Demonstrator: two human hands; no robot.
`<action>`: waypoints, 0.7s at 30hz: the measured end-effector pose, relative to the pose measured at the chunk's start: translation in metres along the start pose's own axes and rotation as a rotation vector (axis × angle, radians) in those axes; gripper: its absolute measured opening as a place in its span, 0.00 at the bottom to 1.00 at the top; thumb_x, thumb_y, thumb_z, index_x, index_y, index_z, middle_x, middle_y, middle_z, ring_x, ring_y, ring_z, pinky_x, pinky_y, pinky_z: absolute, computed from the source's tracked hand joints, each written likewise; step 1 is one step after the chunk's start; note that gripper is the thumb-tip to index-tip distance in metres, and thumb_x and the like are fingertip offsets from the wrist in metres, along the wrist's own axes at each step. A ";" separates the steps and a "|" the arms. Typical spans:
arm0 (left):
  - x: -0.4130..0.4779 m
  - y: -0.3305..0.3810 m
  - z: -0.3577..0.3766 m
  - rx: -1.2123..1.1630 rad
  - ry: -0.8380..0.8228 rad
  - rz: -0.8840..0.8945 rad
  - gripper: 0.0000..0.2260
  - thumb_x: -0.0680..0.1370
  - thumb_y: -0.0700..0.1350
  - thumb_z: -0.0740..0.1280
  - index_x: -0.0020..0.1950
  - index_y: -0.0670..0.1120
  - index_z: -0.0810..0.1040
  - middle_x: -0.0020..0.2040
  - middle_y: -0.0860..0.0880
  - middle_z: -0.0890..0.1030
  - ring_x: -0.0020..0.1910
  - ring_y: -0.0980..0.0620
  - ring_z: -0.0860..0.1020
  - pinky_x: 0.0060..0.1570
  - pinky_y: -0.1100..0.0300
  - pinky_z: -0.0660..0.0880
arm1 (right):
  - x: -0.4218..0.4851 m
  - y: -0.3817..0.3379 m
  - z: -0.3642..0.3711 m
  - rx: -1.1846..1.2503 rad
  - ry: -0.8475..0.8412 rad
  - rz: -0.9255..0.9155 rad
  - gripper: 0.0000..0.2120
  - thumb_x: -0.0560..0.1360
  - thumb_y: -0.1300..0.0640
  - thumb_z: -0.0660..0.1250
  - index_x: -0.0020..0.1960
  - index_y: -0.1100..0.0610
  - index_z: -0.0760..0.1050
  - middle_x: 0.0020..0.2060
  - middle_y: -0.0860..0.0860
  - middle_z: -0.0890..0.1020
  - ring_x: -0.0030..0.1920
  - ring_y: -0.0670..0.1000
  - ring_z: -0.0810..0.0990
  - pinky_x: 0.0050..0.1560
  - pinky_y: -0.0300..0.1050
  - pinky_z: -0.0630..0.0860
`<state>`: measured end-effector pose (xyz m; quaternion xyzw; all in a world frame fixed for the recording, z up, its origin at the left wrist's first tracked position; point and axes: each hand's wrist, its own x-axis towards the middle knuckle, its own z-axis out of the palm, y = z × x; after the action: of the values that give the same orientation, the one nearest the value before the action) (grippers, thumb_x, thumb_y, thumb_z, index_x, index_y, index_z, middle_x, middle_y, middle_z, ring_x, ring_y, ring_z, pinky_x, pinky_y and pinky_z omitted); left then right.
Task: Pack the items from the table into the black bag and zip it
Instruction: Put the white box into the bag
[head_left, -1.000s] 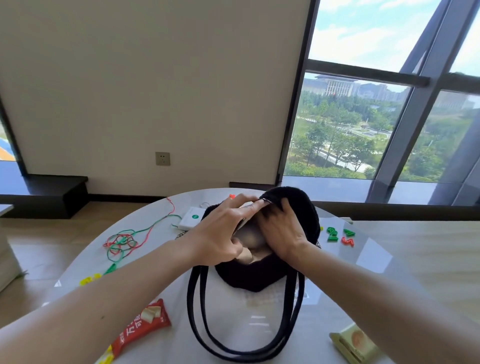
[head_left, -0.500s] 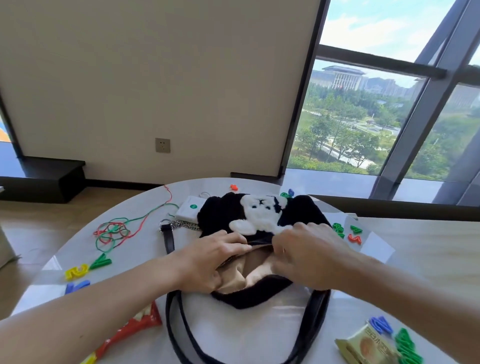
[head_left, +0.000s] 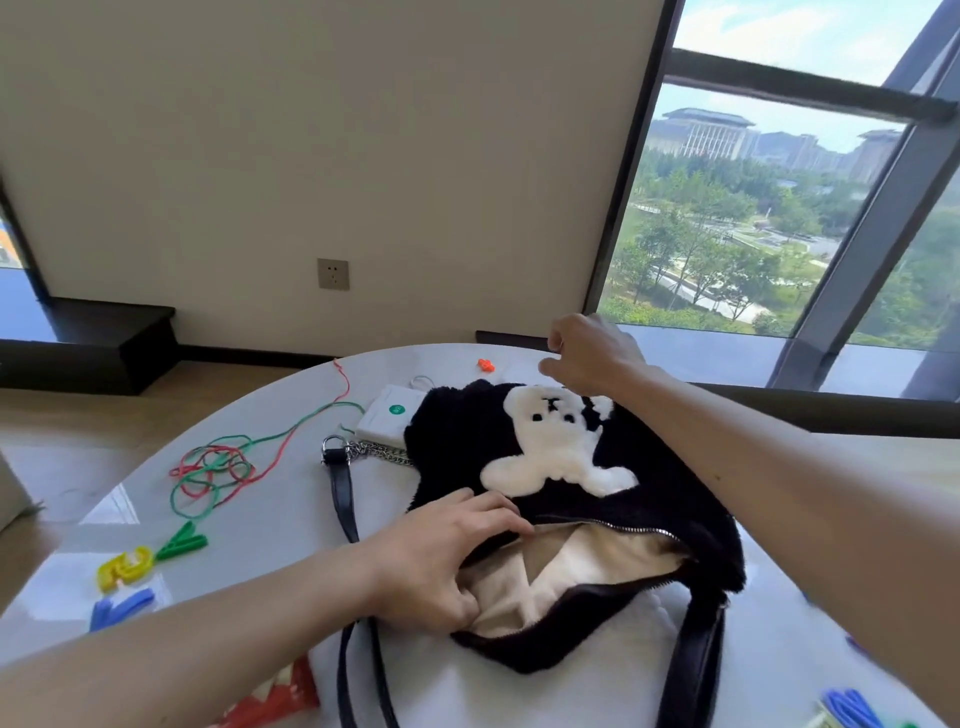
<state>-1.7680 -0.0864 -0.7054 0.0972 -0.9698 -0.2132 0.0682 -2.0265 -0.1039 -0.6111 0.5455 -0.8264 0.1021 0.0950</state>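
The fluffy black bag (head_left: 457, 441) with a white bear patch lies flat on the round white table (head_left: 270, 499), its zip undone and the beige lining showing. My left hand (head_left: 441, 561) grips the near-left edge of the bag's mouth, thumb inside the lining. My right hand (head_left: 587, 353) hovers over the far edge of the table beyond the bag, fingers loosely curled, nothing seen in it. A small orange clip (head_left: 484, 365) lies just left of that hand.
A white box with a green dot (head_left: 390, 418) touches the bag's far left. Red and green cords (head_left: 223, 467) are tangled at left. Yellow (head_left: 124, 566), green (head_left: 182, 543) and blue clips (head_left: 122, 608) lie near left; a red packet (head_left: 275, 701) and more blue clips (head_left: 852, 709) sit at the near edge.
My right hand let go of the bag's mouth and reached out past the bag to the table's far edge. My left hand stayed on the opening. The view has tilted down and closer.
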 end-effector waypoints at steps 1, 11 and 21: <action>0.000 0.001 0.001 -0.013 0.004 0.008 0.35 0.63 0.42 0.64 0.71 0.54 0.68 0.67 0.60 0.69 0.61 0.55 0.69 0.64 0.62 0.67 | 0.008 0.004 0.008 -0.024 -0.022 0.026 0.12 0.72 0.53 0.70 0.53 0.57 0.77 0.48 0.53 0.81 0.46 0.58 0.80 0.44 0.50 0.77; -0.001 0.003 -0.006 -0.139 -0.061 -0.075 0.34 0.64 0.37 0.71 0.71 0.49 0.72 0.68 0.51 0.72 0.65 0.50 0.70 0.67 0.55 0.67 | 0.074 0.035 0.059 -0.099 -0.286 0.009 0.31 0.75 0.47 0.74 0.71 0.63 0.71 0.69 0.60 0.74 0.68 0.61 0.73 0.65 0.52 0.72; -0.002 0.000 -0.004 -0.179 -0.060 -0.098 0.34 0.64 0.37 0.70 0.71 0.50 0.72 0.68 0.53 0.72 0.66 0.51 0.70 0.68 0.55 0.67 | 0.091 0.053 0.082 -0.037 -0.409 -0.003 0.20 0.76 0.68 0.67 0.68 0.62 0.72 0.63 0.64 0.77 0.63 0.62 0.76 0.59 0.51 0.72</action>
<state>-1.7654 -0.0874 -0.7021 0.1316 -0.9425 -0.3049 0.0371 -2.1146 -0.1859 -0.6695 0.5542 -0.8295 -0.0259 -0.0645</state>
